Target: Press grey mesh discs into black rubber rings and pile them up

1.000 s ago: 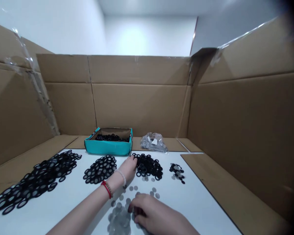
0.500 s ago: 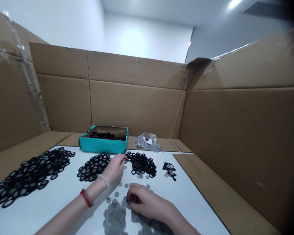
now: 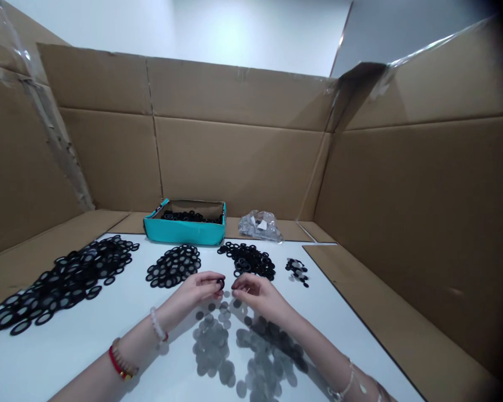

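Observation:
My left hand (image 3: 196,291) pinches a small black ring (image 3: 221,283) between thumb and fingertips above the white tabletop (image 3: 167,363). Facing it a short gap away, my right hand (image 3: 260,297) has its fingertips drawn together; whatever is in them is too small to make out. Below both hands lie loose translucent grey discs (image 3: 212,346), some in the right arm's shadow. Just beyond my right hand is a heap of black rings (image 3: 251,258). Past my left hand lies a heap of black rings with grey centres (image 3: 174,265).
A long spread of larger black rings (image 3: 67,285) covers the left side. At the back stand a teal box (image 3: 184,232) holding black rings and a clear plastic bag (image 3: 260,226). Small black and grey pieces (image 3: 297,271) lie at right. Cardboard walls (image 3: 243,167) surround the table.
My left hand has come back from the heap of black rings, now with a ring in its fingers. My right hand has risen toward it. The camera view has tilted down.

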### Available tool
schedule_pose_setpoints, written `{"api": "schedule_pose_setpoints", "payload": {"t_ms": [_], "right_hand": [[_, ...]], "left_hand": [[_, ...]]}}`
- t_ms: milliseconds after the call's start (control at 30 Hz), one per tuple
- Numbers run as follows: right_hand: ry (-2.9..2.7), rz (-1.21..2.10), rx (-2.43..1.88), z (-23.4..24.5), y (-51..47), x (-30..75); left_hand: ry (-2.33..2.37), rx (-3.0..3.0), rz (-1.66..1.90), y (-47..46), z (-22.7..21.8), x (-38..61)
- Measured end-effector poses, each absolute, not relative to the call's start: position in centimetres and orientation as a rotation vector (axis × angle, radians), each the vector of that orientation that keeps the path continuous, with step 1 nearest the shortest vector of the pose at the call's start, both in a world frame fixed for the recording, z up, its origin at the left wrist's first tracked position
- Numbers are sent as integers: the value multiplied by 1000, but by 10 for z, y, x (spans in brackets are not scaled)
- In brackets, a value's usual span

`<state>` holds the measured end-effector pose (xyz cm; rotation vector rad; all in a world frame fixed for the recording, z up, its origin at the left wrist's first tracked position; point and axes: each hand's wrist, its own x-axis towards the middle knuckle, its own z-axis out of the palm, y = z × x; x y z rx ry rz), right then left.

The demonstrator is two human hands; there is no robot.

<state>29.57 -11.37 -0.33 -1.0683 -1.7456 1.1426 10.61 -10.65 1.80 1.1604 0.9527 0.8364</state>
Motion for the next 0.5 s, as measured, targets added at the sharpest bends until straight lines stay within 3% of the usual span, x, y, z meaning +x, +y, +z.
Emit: {"api": "schedule_pose_setpoints", "payload": {"t_ms": [333,500], "right_hand": [[-1463,1284,-1014,-9,-117,288],[-1658,1078,-1120,-3,-121,299]], "left_hand": [[899,1334,832,-118,16,115],[970,1300,914,-116,19,111]]}}
